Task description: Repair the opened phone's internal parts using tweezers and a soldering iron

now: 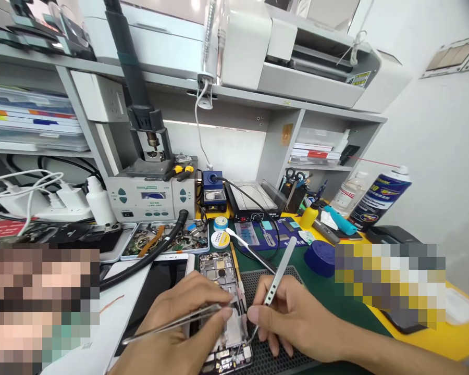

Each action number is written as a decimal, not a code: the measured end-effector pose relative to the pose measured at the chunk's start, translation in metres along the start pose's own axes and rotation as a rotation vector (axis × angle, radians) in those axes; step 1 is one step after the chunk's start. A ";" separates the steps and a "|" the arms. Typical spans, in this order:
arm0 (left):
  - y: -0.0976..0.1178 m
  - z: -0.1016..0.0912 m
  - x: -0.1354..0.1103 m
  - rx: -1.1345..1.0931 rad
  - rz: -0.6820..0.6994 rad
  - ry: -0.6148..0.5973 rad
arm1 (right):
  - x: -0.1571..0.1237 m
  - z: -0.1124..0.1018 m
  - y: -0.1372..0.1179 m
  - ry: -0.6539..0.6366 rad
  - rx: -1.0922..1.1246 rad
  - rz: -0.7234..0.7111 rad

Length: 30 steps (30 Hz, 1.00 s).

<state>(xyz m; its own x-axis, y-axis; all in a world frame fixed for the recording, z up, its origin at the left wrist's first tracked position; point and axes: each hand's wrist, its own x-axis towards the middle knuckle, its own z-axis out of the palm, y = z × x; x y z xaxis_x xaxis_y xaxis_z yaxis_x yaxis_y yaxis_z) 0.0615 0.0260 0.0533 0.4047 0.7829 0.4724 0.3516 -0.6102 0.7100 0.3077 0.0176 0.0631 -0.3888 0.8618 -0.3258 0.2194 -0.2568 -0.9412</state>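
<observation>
An opened phone (234, 333) lies on a perforated black mat, its inner boards and metal parts exposed. My left hand (183, 323) is over the phone's left side, thumb and fingers closed on metal tweezers (172, 323) whose rear end points left. In my right hand (281, 312), held like a pen, is a slim light-grey tool (279, 273) with a row of dark square holes. Its thin tip reaches down to the phone's lower right edge; I cannot tell whether it touches. My left hand hides part of the phone's middle.
Left of the phone lies a white-framed device (160, 286). Behind stand a tray of circuit parts (195, 237), a hot-air station (152, 198) and small round tins (220, 239). A blue round container (320, 258) and a spray can (381, 198) are at right. A black hose (152, 265) crosses the left side.
</observation>
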 end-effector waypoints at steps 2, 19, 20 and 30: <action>-0.004 -0.006 0.002 -0.029 -0.096 0.006 | 0.004 -0.002 0.003 -0.005 0.051 -0.015; -0.010 -0.028 0.021 0.033 -0.139 -0.102 | 0.025 -0.004 0.011 0.148 -0.021 -0.270; -0.009 -0.028 0.018 0.028 -0.133 -0.106 | 0.026 -0.003 0.011 0.147 -0.032 -0.278; 0.002 -0.018 0.010 -0.042 -0.091 -0.148 | 0.021 0.001 0.014 0.165 -0.193 -0.351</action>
<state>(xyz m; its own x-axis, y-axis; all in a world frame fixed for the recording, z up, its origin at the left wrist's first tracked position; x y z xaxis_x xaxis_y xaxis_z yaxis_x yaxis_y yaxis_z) 0.0513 0.0350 0.0685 0.4942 0.8062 0.3254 0.3579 -0.5297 0.7690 0.3014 0.0313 0.0425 -0.3247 0.9448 0.0441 0.2688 0.1369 -0.9534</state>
